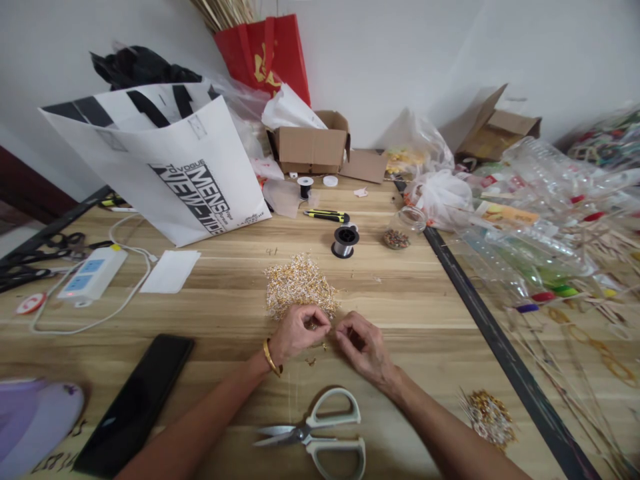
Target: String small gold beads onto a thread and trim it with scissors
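Observation:
My left hand (pixel 301 331), with a gold bangle (pixel 271 357) at the wrist, has thumb and forefinger pinched together at the near edge of a pile of small gold and clear beads (pixel 299 283). Close beside it, my right hand (pixel 364 348) is also pinched, its fingertips almost meeting the left ones. Whatever lies between the fingertips is too small to make out. A few gold bits (pixel 311 362) lie on the wood just below the hands. Nearer to me, between my forearms, rest scissors (pixel 320 433) with pale handles, their blades pointing left.
Behind the beads stand a spool of wire (pixel 345 241), a utility knife (pixel 327 216) and a jar of beads (pixel 399 237). At left are a phone (pixel 137 403), a power strip (pixel 93 275) and a white bag (pixel 165 167). A second bead cluster (pixel 489 417) lies right; plastic bottles (pixel 500 247) crowd beyond.

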### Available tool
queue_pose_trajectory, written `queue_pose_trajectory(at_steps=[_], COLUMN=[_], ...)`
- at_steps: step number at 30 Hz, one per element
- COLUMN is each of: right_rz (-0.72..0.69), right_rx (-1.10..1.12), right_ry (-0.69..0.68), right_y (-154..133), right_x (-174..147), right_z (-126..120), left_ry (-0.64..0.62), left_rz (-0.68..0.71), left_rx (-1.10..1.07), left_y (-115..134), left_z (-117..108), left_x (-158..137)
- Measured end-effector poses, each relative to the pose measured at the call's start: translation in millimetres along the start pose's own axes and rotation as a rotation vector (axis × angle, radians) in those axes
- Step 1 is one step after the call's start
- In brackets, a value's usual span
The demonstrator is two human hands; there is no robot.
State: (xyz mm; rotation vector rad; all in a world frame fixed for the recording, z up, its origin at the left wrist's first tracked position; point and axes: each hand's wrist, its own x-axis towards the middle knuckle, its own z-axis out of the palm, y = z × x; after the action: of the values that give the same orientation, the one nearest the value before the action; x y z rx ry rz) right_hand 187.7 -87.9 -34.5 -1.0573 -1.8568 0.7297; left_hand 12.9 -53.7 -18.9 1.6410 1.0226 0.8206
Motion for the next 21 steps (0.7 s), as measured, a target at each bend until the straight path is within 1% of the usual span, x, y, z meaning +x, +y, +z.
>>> queue_pose_trajectory(at_steps=[13,21], right_rz=[0.001,0.019], right_rx=[-0.005,0.005], right_ry=[-0.009,-0.001], right_y=[-0.8,0.7], right_x=[0.9,0.4], right_z=[-0.4,0.6], left_ry=[0.002,-0.021], left_rz=[0.021,0.024], left_rx=[0.021,0.061], left_y=[0.9,0.7], left_z=[1.2,0.3], left_x=[0.1,-1.6])
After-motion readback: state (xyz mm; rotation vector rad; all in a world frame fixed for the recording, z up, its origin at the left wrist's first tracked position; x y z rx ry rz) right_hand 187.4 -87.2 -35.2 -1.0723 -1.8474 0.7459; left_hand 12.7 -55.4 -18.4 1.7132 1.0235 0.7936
